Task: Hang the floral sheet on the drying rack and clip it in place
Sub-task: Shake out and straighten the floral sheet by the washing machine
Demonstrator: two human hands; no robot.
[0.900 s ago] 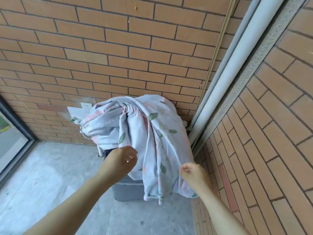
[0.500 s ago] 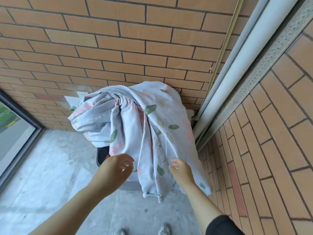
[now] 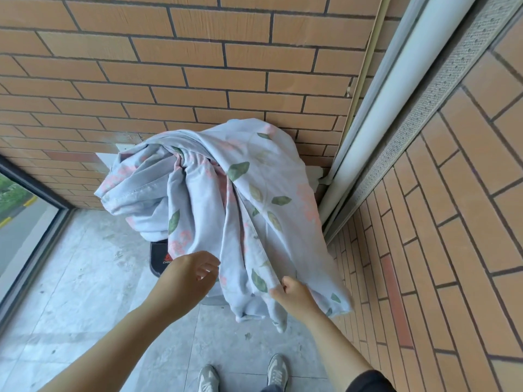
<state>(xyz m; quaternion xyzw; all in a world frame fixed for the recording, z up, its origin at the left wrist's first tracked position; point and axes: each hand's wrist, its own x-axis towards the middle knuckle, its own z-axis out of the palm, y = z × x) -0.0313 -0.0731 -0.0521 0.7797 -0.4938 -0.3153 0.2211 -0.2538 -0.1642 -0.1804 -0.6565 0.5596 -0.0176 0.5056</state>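
Floral sheet [image 3: 198, 193]: pale blue-grey fabric printed with green leaves and pink blossoms, bunched and twisted into a heap in the corner where two brick walls [image 3: 198, 66] meet. The heap rests on top of a support that it almost wholly hides; what that support is cannot be told. Several long folds hang down from the heap toward the person, ending above the grey tiled floor [image 3: 85, 292]. Right hand [image 3: 294, 295]: fingers curled, pinching one of the hanging folds near its lower edge, with the fabric running up from the grip to the heap. Left hand [image 3: 184, 281]: raised just beside the left edge of the hanging folds, fingers loosely curled, nothing visibly held; whether the fingertips touch the fabric cannot be told. A dark object with a red logo [image 3: 161, 256] shows below the heap, partly covered by the sheet and by the left hand. A white pipe [image 3: 396, 108] runs diagonally up the corner, just to the right of the heap. A dark window frame [image 3: 31, 182] borders the floor at the left. Two grey shoes [image 3: 277, 370] stand on the floor at the bottom edge of the view, between the forearms.
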